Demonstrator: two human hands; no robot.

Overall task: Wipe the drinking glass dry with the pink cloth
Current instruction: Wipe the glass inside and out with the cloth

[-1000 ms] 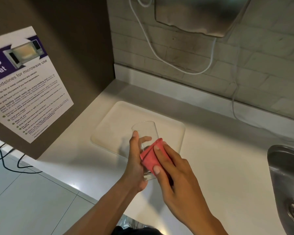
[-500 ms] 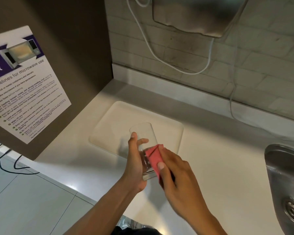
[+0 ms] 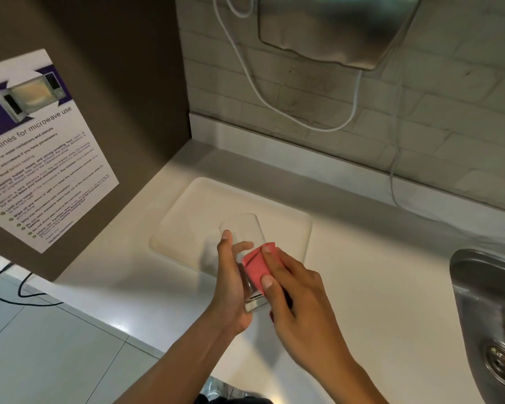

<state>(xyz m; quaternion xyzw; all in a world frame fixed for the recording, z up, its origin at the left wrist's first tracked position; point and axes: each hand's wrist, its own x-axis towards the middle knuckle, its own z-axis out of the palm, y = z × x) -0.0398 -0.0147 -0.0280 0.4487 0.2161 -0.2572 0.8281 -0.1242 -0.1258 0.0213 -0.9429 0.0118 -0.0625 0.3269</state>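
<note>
A clear drinking glass [image 3: 242, 228] is held above the white counter, tilted with its mouth pointing away from me. My left hand [image 3: 231, 287] wraps around its left side, thumb on top. My right hand [image 3: 295, 298] presses a folded pink cloth [image 3: 257, 265] against the right side of the glass. The lower part of the glass is partly hidden by the cloth and fingers.
A white tray [image 3: 187, 217] lies on the counter [image 3: 376, 287] just behind the glass. A steel sink [image 3: 490, 316] sits at the right. A brown panel with a microwave notice [image 3: 41, 153] stands at the left. A steel dispenser [image 3: 338, 30] and white cables hang on the brick wall.
My right hand with the pink cloth slid a little down and back up along the side of the glass. The glass stays in my left hand, about where it was.
</note>
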